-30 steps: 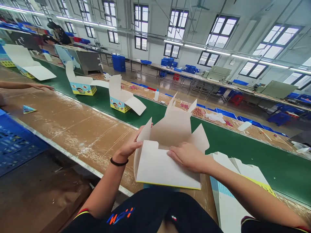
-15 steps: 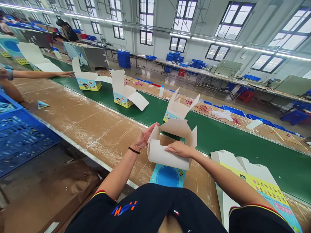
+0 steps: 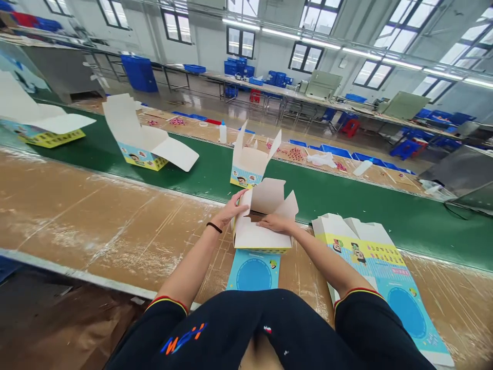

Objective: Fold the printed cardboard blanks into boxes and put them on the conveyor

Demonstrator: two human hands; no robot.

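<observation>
A partly folded cardboard box (image 3: 262, 236), white inside with a printed outside, stands in front of me with flaps raised. At its left side wall, my left hand (image 3: 231, 209) is closed on the board, thumb on the inner side. My right hand (image 3: 275, 223) grips the near panel at its inner edge, fingers together and partly hidden in the box. A blue printed panel (image 3: 254, 271) with a round darker patch lies flat toward me from the box. Just beyond stands another open box (image 3: 246, 174) on the green conveyor belt.
Flat printed box blanks (image 3: 370, 257) lie stacked at my right. More open boxes (image 3: 142, 154) stand along the green belt (image 3: 208, 182) to the left. A glue bottle (image 3: 223, 132) and small pink pieces (image 3: 296, 153) are on the far ledge.
The near panel has unrolled from its curl and now sits lower, with a yellow printed edge showing. My right hand has moved down with it. The view has turned right.
</observation>
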